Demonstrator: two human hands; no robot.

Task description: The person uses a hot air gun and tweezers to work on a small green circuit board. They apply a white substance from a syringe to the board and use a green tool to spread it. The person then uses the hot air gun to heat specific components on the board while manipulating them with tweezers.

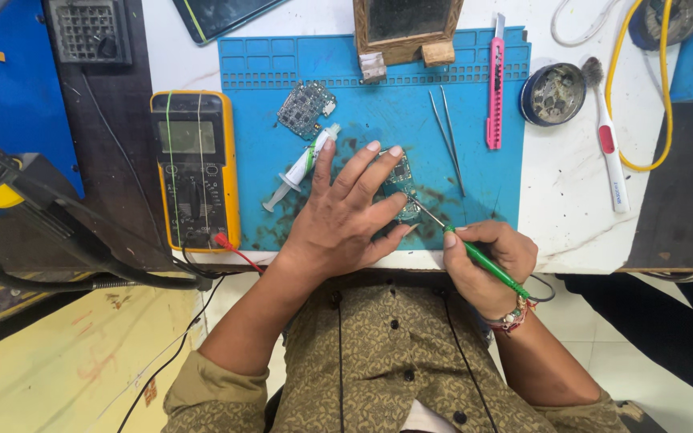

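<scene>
My left hand (345, 215) lies flat on the blue work mat (475, 172), its fingers pressing a small circuit board (402, 189) down. My right hand (488, 261) grips a green-handled soldering iron (484, 261) whose thin metal tip reaches up-left onto the board's lower edge. A second, larger circuit board (305, 107) lies loose near the mat's upper left. A white syringe (302, 164) rests on the mat just left of my left hand.
A yellow multimeter (194, 168) with red and black leads sits left of the mat. Tweezers (447, 136) and a pink utility knife (495, 84) lie on the mat's right. A round tin (553, 94), a white brush (609, 152), a yellow cable (627, 120) and a wooden stand (405, 32) are farther back.
</scene>
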